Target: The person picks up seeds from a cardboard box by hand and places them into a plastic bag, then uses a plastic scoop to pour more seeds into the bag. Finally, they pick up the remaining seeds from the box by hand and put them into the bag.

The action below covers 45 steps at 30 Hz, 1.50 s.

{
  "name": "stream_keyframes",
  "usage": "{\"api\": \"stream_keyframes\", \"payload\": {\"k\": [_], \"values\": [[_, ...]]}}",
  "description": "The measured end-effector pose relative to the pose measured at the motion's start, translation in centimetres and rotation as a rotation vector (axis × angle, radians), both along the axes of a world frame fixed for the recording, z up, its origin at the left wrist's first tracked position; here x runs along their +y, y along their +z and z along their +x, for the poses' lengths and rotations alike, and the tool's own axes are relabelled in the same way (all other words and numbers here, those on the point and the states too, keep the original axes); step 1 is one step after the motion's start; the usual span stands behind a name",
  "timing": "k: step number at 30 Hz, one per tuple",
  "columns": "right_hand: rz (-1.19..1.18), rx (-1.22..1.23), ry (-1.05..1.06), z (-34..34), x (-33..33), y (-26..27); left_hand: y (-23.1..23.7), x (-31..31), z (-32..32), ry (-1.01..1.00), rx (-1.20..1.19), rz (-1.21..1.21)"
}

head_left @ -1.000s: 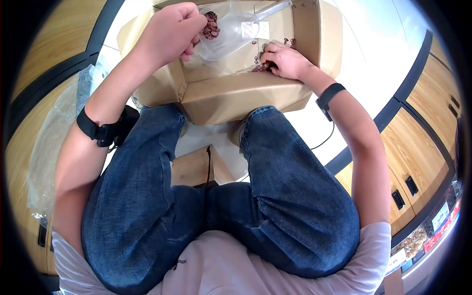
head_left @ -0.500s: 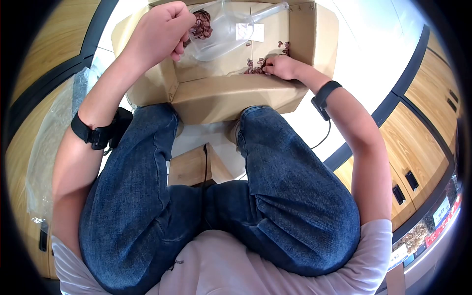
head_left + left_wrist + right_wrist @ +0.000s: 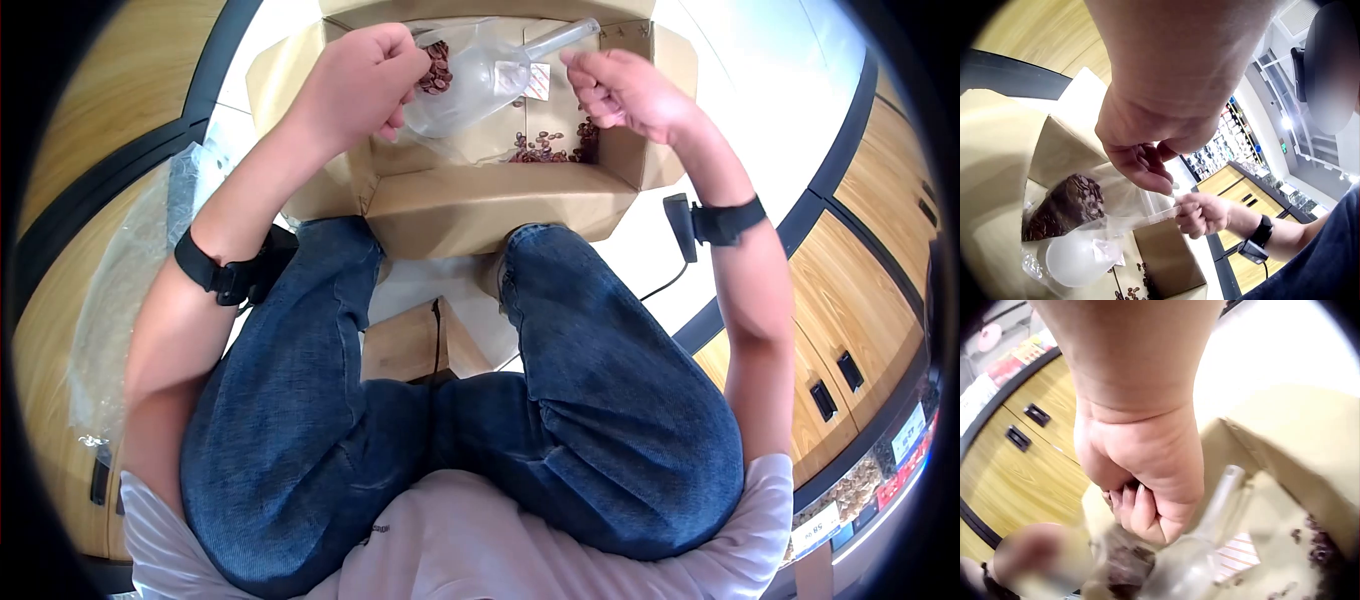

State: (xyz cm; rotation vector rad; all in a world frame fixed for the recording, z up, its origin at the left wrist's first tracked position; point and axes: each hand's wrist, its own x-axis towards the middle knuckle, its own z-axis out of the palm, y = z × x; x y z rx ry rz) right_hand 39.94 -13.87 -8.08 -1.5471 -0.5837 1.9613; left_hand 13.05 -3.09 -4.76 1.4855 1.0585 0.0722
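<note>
High over the cardboard box's left side, my left hand [image 3: 365, 85] grips the top of a clear plastic bag [image 3: 1138, 209]. Reddish-brown beans [image 3: 1072, 203] fill the bag's lower part. A clear plastic scoop [image 3: 553, 42] lies in the box, its bowl overlapped by the bag. My right hand [image 3: 640, 95] is raised over the box's right side, fingers curled in as if round a handful; the fingers hide what they enclose. In the left wrist view its fingertips overlap the bag's edge. Loose beans [image 3: 545, 150] lie in the near right corner of the box.
The cardboard box [image 3: 500, 205] stands on a white floor before my knees, flaps folded out. A striped paper packet [image 3: 538, 82] lies in it. A smaller brown carton [image 3: 405, 345] sits between my legs. Wooden cabinets [image 3: 830, 300] flank both sides, with a crumpled plastic sheet [image 3: 125, 310] at left.
My right hand has left the loose beans in the corner and risen, its fingers now curled in. My left hand keeps its grip on the bag; the head view has shifted slightly.
</note>
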Motion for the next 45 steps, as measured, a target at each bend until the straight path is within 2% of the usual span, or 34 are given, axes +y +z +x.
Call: {"api": "stream_keyframes", "payload": {"k": [1,5,6,7,11,13,14,16,17,19,20,22,23,24,25,27,28,29,30,32,34,36,39,40,42,44,45], "values": [[0.107,-0.044,0.084,-0.2,0.6,1.4,0.0,0.0,0.1,-0.010,0.010,-0.001],[0.140,-0.127,0.208,-4.3,4.1,6.9,0.5,-0.2,0.7,-0.005,0.060,-0.010],[0.123,-0.248,0.305,-5.6,5.0,7.6,0.6,-0.2,0.8,-0.015,0.063,-0.004],[0.102,-0.370,0.401,-6.6,5.6,7.8,0.7,-0.2,0.8,-0.021,0.060,-0.004],[0.219,-0.372,0.246,-8.4,5.9,5.3,0.2,0.2,0.7,-0.001,0.031,-0.016],[0.381,-0.416,0.422,-8.0,5.8,4.3,0.5,0.4,0.7,0.023,0.031,-0.020],[0.378,-0.417,0.424,-8.2,5.5,4.4,0.6,0.4,0.6,0.051,0.031,-0.024],[0.143,-0.134,-0.005,-8.8,4.7,4.8,0.4,0.5,0.4,0.046,0.026,-0.032],[0.139,-0.137,-0.002,-8.6,4.8,4.5,0.4,0.5,0.4,0.040,0.022,-0.036],[0.035,0.131,-0.095,-7.9,5.1,3.8,0.5,0.5,0.4,0.045,0.019,-0.035],[0.033,0.129,-0.091,-7.4,5.2,5.3,0.6,0.5,0.3,0.047,0.019,-0.029],[-0.118,0.009,0.002,-6.0,5.2,9.4,0.5,0.7,0.1,0.050,0.014,-0.023],[-0.113,-0.167,0.028,-5.1,5.1,8.9,0.4,0.8,-0.1,0.049,0.011,-0.018],[0.265,-0.174,0.150,-0.6,3.3,2.3,0.2,0.9,-0.3,0.059,0.009,-0.022],[0.295,-0.299,0.150,0.4,2.9,0.4,0.2,1.0,-0.4,0.059,0.005,-0.037],[0.358,-0.977,0.330,1.1,1.5,-3.6,0.2,1.1,-0.4,0.068,-0.005,-0.055],[0.333,-1.104,0.457,1.2,0.8,-5.1,0.4,1.0,-0.3,0.050,-0.008,-0.041],[0.431,-1.237,0.569,1.3,-0.5,-8.1,0.2,0.8,-0.3,0.032,-0.011,-0.028],[0.462,-1.388,1.044,1.5,-1.1,-9.8,0.3,0.7,-0.2,0.035,-0.012,-0.032],[0.349,-1.435,1.174,0.8,-2.4,-11.1,0.4,0.5,0.0,0.022,0.003,-0.006],[0.348,-1.479,1.128,0.9,-3.6,-13.5,0.5,0.4,0.0,0.031,0.005,-0.016],[0.349,-1.526,1.082,0.2,-3.7,-12.7,0.5,0.5,-0.1,0.044,0.005,-0.022],[0.075,-1.255,1.076,-1.1,-4.5,-10.8,0.3,0.7,-0.1,0.043,-0.005,-0.022],[0.073,-1.254,1.077,-1.2,-4.8,-11.0,0.2,0.8,-0.1,0.035,-0.010,-0.020],[0.062,-1.079,1.175,-1.3,-6.2,-13.1,0.1,0.8,-0.1,0.027,-0.014,-0.019],[0.121,-1.090,1.155,-1.1,-7.1,-14.1,0.0,0.7,-0.1,0.022,-0.028,-0.024],[0.172,-1.081,1.220,-1.2,-7.2,-14.1,0.1,0.7,-0.1,0.019,-0.027,-0.024]]}}
